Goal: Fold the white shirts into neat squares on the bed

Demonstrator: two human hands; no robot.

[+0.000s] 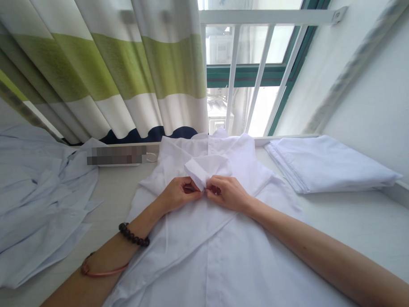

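A white shirt-like garment (228,255) lies spread out in front of me, its collar end toward the window. My left hand (181,193) pinches the cloth just below the raised collar, thumb against fingers. Right beside it, my right hand (227,192) pinches the same spot from the other side, the fingertips almost meeting. Whatever small fastening may be between the fingertips is hidden. A folded-up flap of collar (205,168) stands above both hands. On my left wrist are a dark bead bracelet (134,235) and a copper-coloured bangle (104,272).
A loose heap of white garments (35,204) lies at the left. Folded white clothing (332,164) rests at the right by the wall. A blurred-out flat item (116,155) sits near the back edge. Behind are a striped curtain (121,67) and white window bars (270,17).
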